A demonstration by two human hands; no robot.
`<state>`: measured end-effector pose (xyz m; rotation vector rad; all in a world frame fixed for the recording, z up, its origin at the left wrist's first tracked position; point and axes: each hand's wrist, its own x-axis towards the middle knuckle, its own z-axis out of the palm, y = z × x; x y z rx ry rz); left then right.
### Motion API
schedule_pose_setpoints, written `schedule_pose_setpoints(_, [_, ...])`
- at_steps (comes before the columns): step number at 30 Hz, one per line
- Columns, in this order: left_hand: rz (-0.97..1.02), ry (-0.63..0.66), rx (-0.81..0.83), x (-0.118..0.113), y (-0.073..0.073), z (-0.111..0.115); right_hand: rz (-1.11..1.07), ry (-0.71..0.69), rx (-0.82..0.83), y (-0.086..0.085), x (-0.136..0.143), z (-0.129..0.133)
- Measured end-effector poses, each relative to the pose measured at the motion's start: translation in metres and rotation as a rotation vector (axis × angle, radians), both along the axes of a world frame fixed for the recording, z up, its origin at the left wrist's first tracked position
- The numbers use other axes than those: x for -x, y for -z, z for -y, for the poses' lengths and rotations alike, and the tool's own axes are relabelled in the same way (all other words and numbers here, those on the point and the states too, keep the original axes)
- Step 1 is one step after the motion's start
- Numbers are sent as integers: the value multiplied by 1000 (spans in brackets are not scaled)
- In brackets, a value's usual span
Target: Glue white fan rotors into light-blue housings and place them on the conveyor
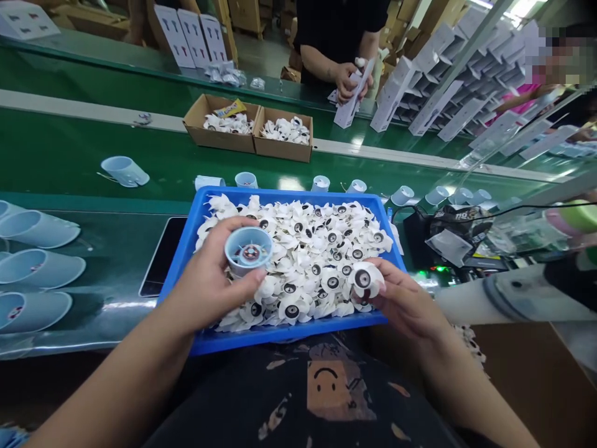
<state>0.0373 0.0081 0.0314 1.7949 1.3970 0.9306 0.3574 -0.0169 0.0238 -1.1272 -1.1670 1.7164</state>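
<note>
Wrapped around a light-blue cylindrical fan housing (249, 271) is my left hand (209, 274); the housing's open end faces up and a copper-wound motor shows inside. My right hand (403, 295) pinches a small white fan impeller (368, 280) with a dark ring at its hub. Both hands are above a blue tray (199, 214) heaped with many more white impellers (321, 249). The two held parts are apart, the housing over the tray's left side and the impeller over its right front.
Several blue housings (37, 270) lie at the left, beside a dark flat phone-like slab (161, 258). More housings (125, 171) sit along the green belt (60, 140). Beyond are two cardboard boxes (284, 151) of white parts. Across, a person's hands (347, 84) hold a white box.
</note>
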Motion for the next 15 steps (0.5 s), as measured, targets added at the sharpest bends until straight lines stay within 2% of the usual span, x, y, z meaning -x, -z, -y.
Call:
schedule_pose_setpoints(2, [-53,189,32,-9,-4,6,-264,30,144,7,13,3])
schedule_pose_setpoints(4, [-165,329,32,-19,-8,10,-372,33,214,11,25,3])
schedule_pose_setpoints(6, [-254,385,-9,-27,-11,11,-390,45,234,12,32,2])
schedule_pose_setpoints(8, [-293,392,-69,-32,-12,9,-347,43,178,8,35,0])
schedule_pose_setpoints(9, [-299,394,-100,-34,-13,8,-297,33,105,4,35,-1])
schedule_pose_setpoints(11, [-298,407,-167,-37,-14,8,-83,-3,-154,-6,37,-1])
schedule_pose_setpoints(13, [-294,425,-228,-40,-15,9,260,-59,-492,-18,41,-1])
schedule_pose_setpoints(15, [-302,442,-293,-44,-14,11,588,-130,-726,-26,48,-1])
